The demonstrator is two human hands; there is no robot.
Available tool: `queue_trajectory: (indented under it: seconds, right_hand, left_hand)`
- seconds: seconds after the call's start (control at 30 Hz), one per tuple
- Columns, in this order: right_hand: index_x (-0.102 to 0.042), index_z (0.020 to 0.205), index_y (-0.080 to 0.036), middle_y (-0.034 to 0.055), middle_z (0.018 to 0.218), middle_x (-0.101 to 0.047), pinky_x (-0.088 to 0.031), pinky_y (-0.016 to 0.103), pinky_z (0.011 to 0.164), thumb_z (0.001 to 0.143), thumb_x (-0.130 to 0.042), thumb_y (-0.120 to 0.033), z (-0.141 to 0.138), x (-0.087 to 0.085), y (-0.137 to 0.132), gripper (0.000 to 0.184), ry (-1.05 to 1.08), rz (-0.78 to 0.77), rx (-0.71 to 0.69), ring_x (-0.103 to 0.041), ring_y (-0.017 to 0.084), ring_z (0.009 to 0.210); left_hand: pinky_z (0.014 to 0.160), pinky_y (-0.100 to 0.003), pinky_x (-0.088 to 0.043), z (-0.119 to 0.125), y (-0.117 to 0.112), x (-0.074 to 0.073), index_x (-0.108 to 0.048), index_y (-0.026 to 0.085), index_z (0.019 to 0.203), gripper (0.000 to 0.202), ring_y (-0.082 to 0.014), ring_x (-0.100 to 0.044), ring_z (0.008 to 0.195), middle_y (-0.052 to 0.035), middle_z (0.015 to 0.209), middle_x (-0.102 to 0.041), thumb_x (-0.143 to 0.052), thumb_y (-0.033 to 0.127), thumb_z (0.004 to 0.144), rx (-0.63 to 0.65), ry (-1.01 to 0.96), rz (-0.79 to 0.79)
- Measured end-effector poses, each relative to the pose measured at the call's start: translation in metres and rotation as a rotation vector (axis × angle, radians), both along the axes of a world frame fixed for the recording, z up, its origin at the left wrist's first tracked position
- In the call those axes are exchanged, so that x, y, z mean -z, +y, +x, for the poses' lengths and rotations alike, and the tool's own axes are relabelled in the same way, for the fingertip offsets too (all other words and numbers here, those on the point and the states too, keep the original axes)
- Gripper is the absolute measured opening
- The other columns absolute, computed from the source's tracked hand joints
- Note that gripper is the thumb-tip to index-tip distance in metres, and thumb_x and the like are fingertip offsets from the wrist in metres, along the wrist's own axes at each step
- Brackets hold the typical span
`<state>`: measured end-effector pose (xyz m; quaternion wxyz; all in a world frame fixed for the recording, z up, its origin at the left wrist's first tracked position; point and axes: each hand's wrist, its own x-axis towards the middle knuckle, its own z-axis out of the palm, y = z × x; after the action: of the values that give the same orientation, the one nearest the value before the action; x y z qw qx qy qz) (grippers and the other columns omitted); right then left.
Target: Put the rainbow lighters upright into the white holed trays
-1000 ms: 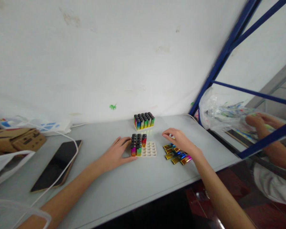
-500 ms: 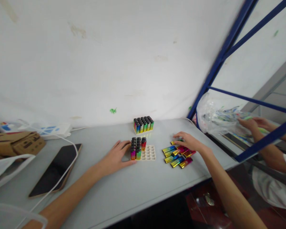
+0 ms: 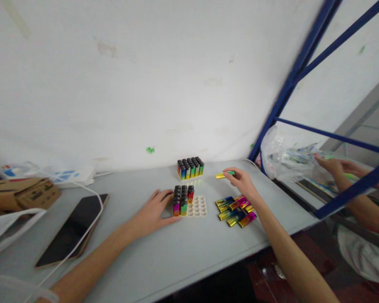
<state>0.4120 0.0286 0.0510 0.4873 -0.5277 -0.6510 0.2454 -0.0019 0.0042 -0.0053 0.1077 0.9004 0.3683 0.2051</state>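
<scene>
My right hand (image 3: 242, 182) is closed in a pinch on a gold-and-green lighter (image 3: 220, 176), held sideways above the table. Below it lies a loose pile of shiny lighters (image 3: 235, 211) in gold, blue and magenta. My left hand (image 3: 156, 208) is spread at the left side of a white holder with round-edged slots (image 3: 200, 206), its thumb by the front corner and its fingers behind. Black-topped lighters (image 3: 183, 200) stand upright in the holder's left part; slots on the right show bare. Farther back, a second holder is packed with upright lighters (image 3: 191, 168).
At the left are a dark phone (image 3: 72, 229), a white cable (image 3: 96, 214), a cardboard box (image 3: 34, 193) and a white power strip (image 3: 78, 174). A blue metal frame (image 3: 279, 101) rises on the right. Beyond it, another person's hands (image 3: 334, 166) are near a clear plastic bag (image 3: 274, 151).
My right hand has lifted a gold-and-green lighter off the pile and moved slightly left and away from me. My left hand stays by the holder.
</scene>
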Motion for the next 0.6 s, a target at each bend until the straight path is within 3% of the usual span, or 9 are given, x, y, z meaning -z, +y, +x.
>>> queue_trajectory:
  seconds: [0.13,0.33,0.47,0.53,0.6]
  right_hand:
    - [-0.075,0.083,-0.021,-0.0025,0.065,-0.056,-0.041,0.031,0.062,0.079,-0.088,-0.086,-0.051,-0.003,0.004,0.067,0.328,-0.091,-0.094,-0.048,0.015,0.064]
    - [-0.066,0.090,-0.025,-0.0019,0.077,-0.061,-0.055,0.031,0.063,0.081,-0.084,-0.093,-0.104,-0.005,-0.008,0.071,0.541,-0.220,-0.395,-0.056,0.017,0.069]
    - [-0.061,0.095,-0.027,-0.0103,0.065,-0.040,-0.035,0.024,0.048,0.083,-0.081,-0.094,-0.117,0.001,-0.018,0.071,0.534,-0.313,-0.429,-0.035,0.012,0.053]
    - [-0.057,0.085,-0.026,-0.0107,0.062,-0.032,-0.024,0.024,0.047,0.085,-0.073,-0.100,-0.120,0.007,-0.020,0.075,0.496,-0.341,-0.382,-0.025,0.011,0.052]
    - [-0.049,0.070,-0.027,-0.0089,0.058,-0.029,-0.020,0.026,0.048,0.091,-0.060,-0.101,-0.124,0.013,-0.020,0.078,0.445,-0.357,-0.326,-0.022,0.011,0.052]
  left_hand:
    - [0.143,-0.063,-0.034,-0.001,-0.001,-0.001,-0.066,0.024,0.159,0.076,-0.0402,-0.064,0.153,-0.0153,0.164,-0.069,-0.068,0.080,0.106,-0.008,0.015,0.009]
    - [0.143,-0.063,-0.034,0.000,-0.003,-0.003,-0.064,0.024,0.160,0.079,-0.0401,-0.064,0.153,-0.0157,0.163,-0.068,-0.065,0.082,0.107,-0.011,0.021,-0.003]
    - [0.143,-0.066,-0.031,0.002,-0.003,-0.004,-0.062,0.023,0.162,0.082,-0.0404,-0.062,0.156,-0.0179,0.165,-0.066,-0.062,0.084,0.107,-0.005,0.012,-0.027]
    - [0.144,-0.065,-0.031,0.002,-0.003,-0.005,-0.062,0.023,0.162,0.082,-0.0398,-0.061,0.156,-0.0172,0.165,-0.066,-0.064,0.083,0.107,-0.002,0.006,-0.027]
    - [0.144,-0.063,-0.032,0.001,-0.004,-0.005,-0.062,0.024,0.163,0.080,-0.0394,-0.061,0.155,-0.0164,0.165,-0.066,-0.066,0.082,0.107,-0.001,0.002,-0.017]
